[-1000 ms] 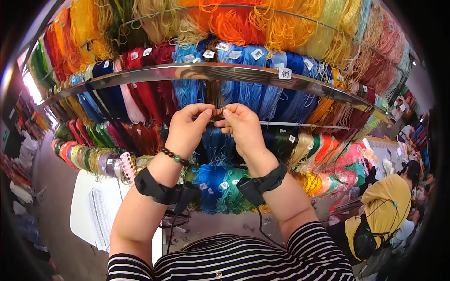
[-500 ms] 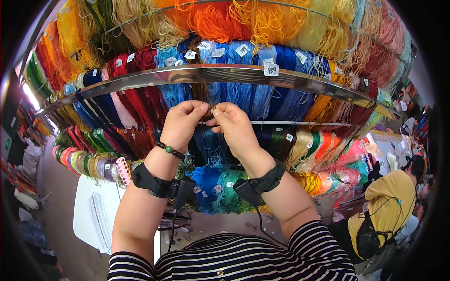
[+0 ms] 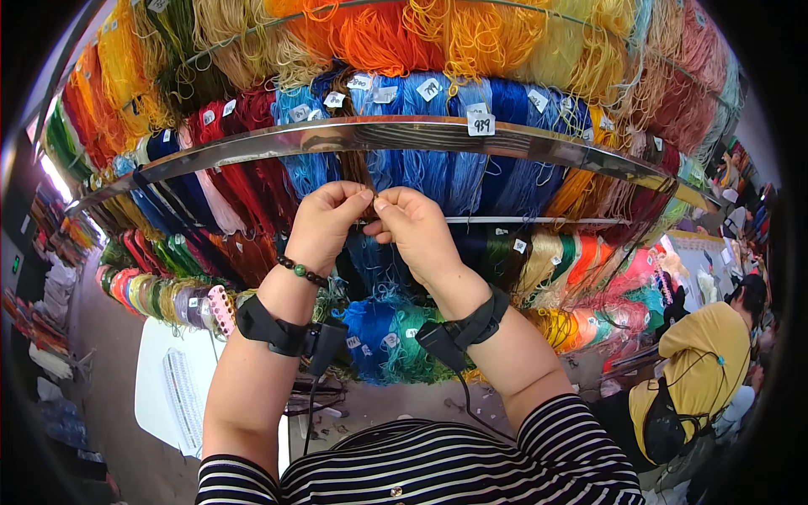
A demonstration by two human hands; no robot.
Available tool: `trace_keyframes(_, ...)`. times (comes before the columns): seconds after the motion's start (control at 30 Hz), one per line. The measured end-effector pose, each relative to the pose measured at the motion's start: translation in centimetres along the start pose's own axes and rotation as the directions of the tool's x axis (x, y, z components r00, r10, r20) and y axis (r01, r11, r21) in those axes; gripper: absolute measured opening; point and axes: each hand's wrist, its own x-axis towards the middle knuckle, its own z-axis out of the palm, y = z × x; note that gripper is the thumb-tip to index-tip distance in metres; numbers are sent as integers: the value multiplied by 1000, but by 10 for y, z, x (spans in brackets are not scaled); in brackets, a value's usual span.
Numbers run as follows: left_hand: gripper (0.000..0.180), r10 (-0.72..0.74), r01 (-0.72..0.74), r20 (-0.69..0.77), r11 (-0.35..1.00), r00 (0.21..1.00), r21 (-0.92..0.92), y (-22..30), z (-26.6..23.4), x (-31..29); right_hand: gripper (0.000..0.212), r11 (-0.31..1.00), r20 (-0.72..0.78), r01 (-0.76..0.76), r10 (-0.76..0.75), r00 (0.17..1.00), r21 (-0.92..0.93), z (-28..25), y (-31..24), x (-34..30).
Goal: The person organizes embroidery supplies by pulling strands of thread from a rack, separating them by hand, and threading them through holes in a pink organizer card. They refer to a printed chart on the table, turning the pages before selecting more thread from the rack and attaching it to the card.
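My left hand (image 3: 324, 223) and my right hand (image 3: 418, 231) meet at the middle of a thread rack, thumbs and forefingers pinched close together. Between the fingertips is the end of some thin brown thread; its exact strands are too small to make out. Just above hangs a brown thread skein (image 3: 352, 166), draped over a shiny metal bar (image 3: 404, 135). Blue skeins (image 3: 431, 181) hang to its right, and light blue ones (image 3: 310, 172) to its left. My other fingers curl inward, partly hidden.
Orange and yellow skeins (image 3: 396, 42) hang on the row above. A white rod (image 3: 539, 220) crosses below the bar. Lower down lie blue thread bundles (image 3: 370, 332). At left is a white table (image 3: 156, 370) with a sheet. A person in yellow (image 3: 703, 362) is at the right.
Both hands have shifted very slightly left in the picture, and their fingertips are a little closer together. The pinch is kept.
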Motion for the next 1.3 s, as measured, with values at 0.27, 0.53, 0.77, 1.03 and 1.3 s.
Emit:
trace_keyframes(0.27, 18, -85, 87, 33, 994, 996, -66, -2, -6, 1, 14, 999, -3, -15, 15, 1000, 29, -4, 3, 3)
trace_keyframes(0.53, 17, -72, 74, 31, 996, 997, -58, -3, -4, 2, 15, 1000, 16, -19, 20, 1000, -23, -5, 1, 3)
trace_keyframes(0.77, 17, -118, 121, 27, 981, 993, -154, -7, -11, 2, 14, 1000, 11, -12, 12, 1000, 6, -3, 2, 5)
trace_keyframes(1.03, 18, -113, 112, 5, 982, 994, -149, -8, -11, 0, 12, 998, 37, -2, 0, 999, 60, -3, 4, 5)
trace_keyframes(1.3, 18, -82, 82, -2, 993, 997, -90, -10, -11, 1, 11, 1000, -50, -6, 6, 999, -13, -2, 3, 8)
